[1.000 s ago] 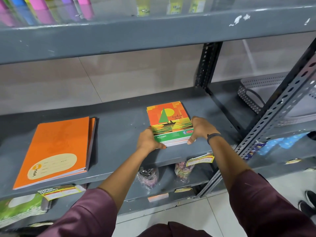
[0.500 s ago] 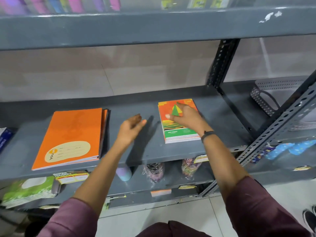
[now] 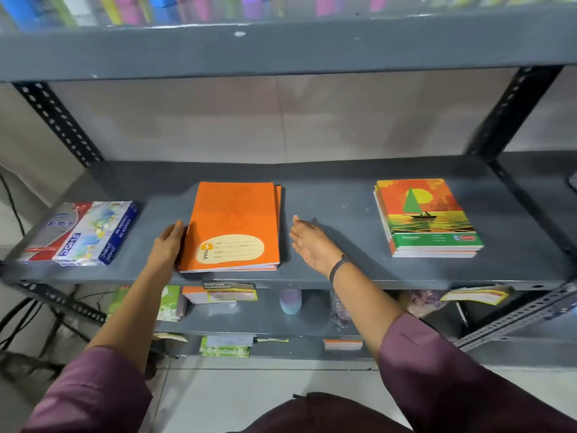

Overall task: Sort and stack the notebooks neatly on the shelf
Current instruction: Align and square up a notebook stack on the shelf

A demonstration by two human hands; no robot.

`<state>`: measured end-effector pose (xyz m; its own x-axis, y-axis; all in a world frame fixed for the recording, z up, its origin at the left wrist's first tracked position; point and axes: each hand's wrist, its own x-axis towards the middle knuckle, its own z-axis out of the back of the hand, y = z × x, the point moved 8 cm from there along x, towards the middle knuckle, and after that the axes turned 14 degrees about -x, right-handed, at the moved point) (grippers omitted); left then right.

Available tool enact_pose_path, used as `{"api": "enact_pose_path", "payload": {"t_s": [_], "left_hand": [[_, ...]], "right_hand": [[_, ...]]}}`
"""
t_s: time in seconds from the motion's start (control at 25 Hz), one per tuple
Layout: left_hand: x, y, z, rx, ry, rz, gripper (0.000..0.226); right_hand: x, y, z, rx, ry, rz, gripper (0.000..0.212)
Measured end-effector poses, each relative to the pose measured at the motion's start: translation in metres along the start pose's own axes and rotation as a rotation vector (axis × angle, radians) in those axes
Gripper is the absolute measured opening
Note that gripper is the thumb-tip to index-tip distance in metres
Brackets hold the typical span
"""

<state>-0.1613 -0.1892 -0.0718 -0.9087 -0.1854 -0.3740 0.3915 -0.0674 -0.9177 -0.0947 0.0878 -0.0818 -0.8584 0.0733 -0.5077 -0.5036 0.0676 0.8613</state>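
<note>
A stack of orange notebooks [image 3: 232,225] lies on the grey middle shelf [image 3: 327,273], left of centre. My left hand [image 3: 168,245] rests flat against the stack's left edge, fingers together. Just to the right of the stack, my right hand [image 3: 312,245] hovers open with the palm turned toward it, apart from the notebooks. A second, smaller stack of notebooks with a sailboat cover [image 3: 427,218] lies farther right on the same shelf, untouched.
A blue and white packaged box [image 3: 79,232] sits at the shelf's left end. Perforated black uprights [image 3: 57,120] frame the rack. The shelf above [image 3: 281,48] holds colourful items. Lower shelves carry small packets, a pastel cup [image 3: 290,301] and price tags.
Both hands left the sailboat stack and moved left to the orange stack. My view shifted left, bringing the boxed item into sight.
</note>
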Motion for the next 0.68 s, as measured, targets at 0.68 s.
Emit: {"api": "enact_pose_path", "payload": {"t_s": [0.68], "left_hand": [[0.028,-0.027,-0.046,-0.015,0.292,0.101,0.043]], "right_hand": [[0.056,0.026,-0.03,-0.183,-0.07,-0.027,0.063]]}}
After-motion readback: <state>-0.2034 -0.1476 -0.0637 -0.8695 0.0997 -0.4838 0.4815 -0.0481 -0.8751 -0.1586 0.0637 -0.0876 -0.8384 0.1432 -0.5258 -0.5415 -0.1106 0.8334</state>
